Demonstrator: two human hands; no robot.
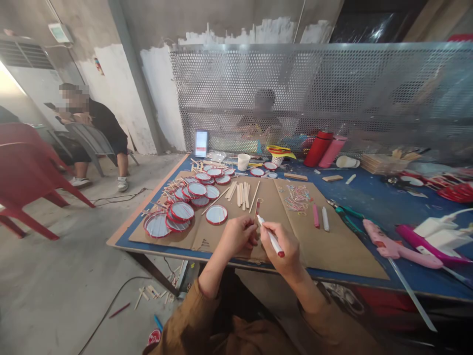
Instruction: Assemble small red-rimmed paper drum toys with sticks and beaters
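Wrists bent inward, both my hands meet over the near edge of the cardboard sheet [332, 246] on the surface. My right hand [283, 244] holds a white marker [271, 236] in a closed grip, tip pointing far-left; my left hand [238, 235] is curled beside that tip, its grip hidden.

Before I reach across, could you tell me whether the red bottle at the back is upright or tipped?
Tipped: the red bottle leans sideways beside the pink bottle.

no legible text, labels, brands or numbers anywhere
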